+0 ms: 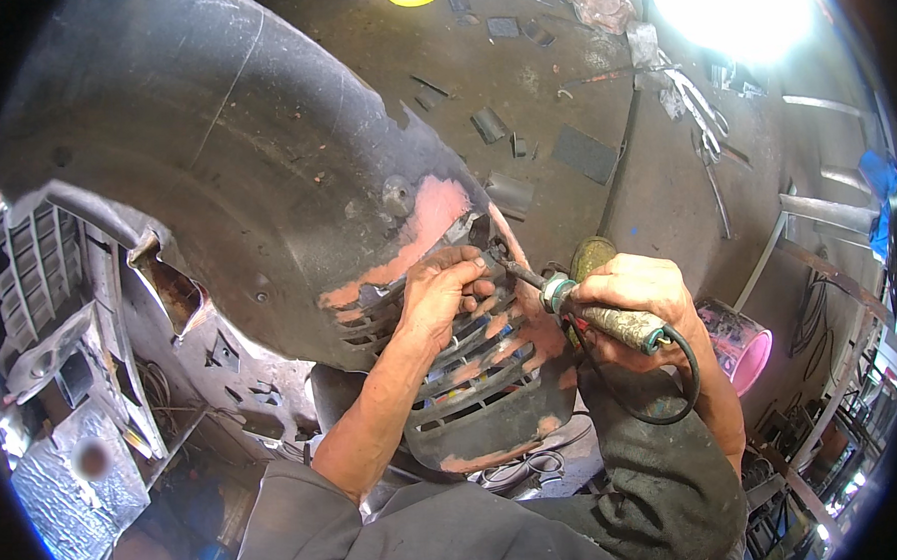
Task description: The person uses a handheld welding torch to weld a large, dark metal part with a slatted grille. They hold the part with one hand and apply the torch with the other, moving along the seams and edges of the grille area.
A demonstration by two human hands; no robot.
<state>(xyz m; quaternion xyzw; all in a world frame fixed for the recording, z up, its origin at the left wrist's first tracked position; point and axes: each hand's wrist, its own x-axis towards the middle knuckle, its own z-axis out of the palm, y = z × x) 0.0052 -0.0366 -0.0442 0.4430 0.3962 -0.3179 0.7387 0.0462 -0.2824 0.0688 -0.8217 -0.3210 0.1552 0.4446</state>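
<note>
L hand (444, 292): bunched at grille panel (491, 440), hold unclear
R hand (637, 294): gripped corded tool (621, 325)
Tip (524, 273): prob needed steadying, clr of L hand

There is one corded hand tool (619, 323), one pink-patched slatted panel (311, 221) and one pink bucket (749, 355).

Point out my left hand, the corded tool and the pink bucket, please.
Left hand (441, 287): head view, on the back of the hand.
Corded tool (621, 323): head view, on its handle.
Pink bucket (728, 338): head view, on its outer wall.
</note>
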